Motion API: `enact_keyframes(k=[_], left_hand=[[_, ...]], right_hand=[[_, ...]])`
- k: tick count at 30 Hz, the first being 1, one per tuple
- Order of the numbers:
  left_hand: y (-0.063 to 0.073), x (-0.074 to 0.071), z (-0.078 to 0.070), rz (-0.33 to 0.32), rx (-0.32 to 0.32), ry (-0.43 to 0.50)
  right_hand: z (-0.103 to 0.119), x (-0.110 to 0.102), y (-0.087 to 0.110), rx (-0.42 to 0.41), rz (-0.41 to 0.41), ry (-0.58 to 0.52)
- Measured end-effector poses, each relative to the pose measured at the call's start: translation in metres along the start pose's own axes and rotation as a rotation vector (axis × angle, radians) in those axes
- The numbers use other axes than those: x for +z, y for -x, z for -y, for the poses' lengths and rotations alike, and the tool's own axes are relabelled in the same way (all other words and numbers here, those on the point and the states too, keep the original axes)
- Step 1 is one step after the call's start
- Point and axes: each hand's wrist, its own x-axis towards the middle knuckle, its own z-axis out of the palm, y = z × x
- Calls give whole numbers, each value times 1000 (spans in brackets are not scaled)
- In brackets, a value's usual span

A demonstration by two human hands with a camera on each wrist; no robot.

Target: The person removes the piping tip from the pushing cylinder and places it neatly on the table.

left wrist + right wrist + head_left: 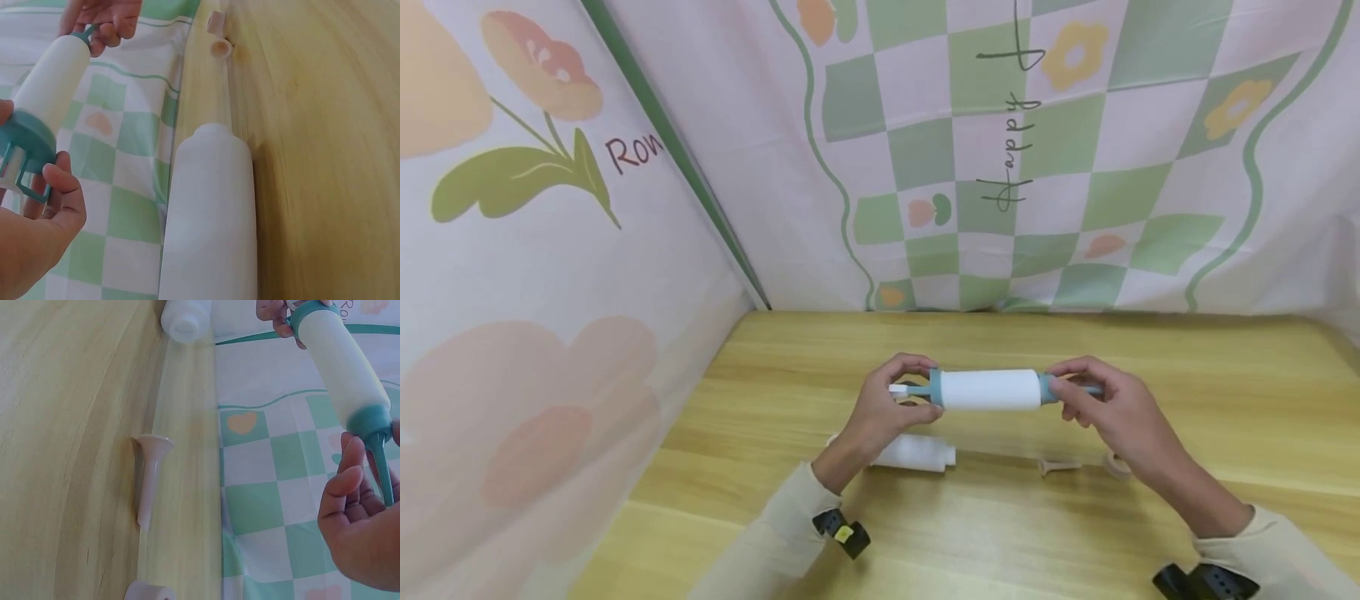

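Both hands hold a white bottle [991, 390] with teal ends level above the table. My left hand [887, 408] grips its teal collar [31, 140] between thumb and fingers; a teal frame with a white piece inside sticks out past that collar. At the other end my right hand [1123, 408] pinches the teal cap [370, 419], from which a long thin teal nozzle [382, 469] points out by the palm. A second white bottle [209, 219] lies on its side below the left hand, partly hidden by it in the head view.
On the wooden table [1000, 550] lie a pale pink funnel-shaped nozzle [150, 478] and a pale pink ring-shaped cap [149, 592], below and near the right hand. A checked, flowered curtain [985, 167] hangs behind the table's far edge, and another flowered cloth [535, 275] hangs at the left.
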Motion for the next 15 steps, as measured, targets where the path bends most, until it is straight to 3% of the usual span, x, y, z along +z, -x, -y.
enact_keyframes(k=[7, 15], left_hand=[[-2, -3, 0, -10, 2, -16], [-1, -7, 0, -19, 13, -18]], right_hand=[[-3, -1, -1, -79, 7, -28], [-3, 1, -4, -92, 25, -67]])
